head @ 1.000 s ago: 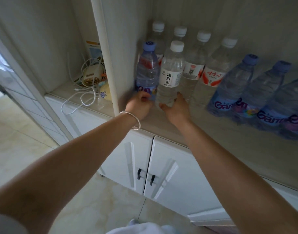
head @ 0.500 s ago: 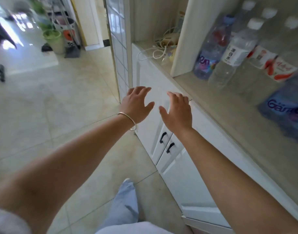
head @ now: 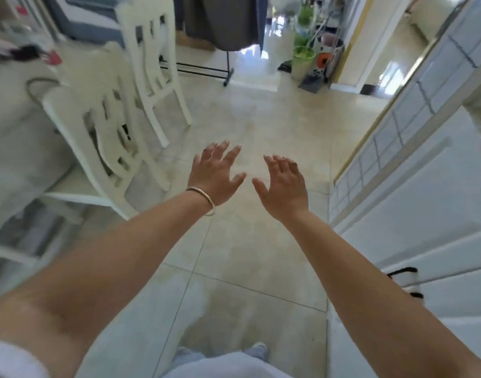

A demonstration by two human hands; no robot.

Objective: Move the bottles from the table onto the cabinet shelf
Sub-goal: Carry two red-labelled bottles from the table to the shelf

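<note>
Hands empty, the left hand (head: 216, 175) and right hand (head: 283, 186) hover with fingers spread above the tiled floor (head: 247, 241). Judged mid-trip toward the table (head: 13, 124); next comes gripping more bottles.

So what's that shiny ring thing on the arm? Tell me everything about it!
It is a thin bracelet, a plain bangle that looks like silvery metal, smooth and with no beads or charms showing. It goes round the wrist just below the left hand, tilted a little, and touches only skin. That hand is spread open above the tiled floor and holds nothing. The far side of the ring is hidden behind the wrist.
</note>
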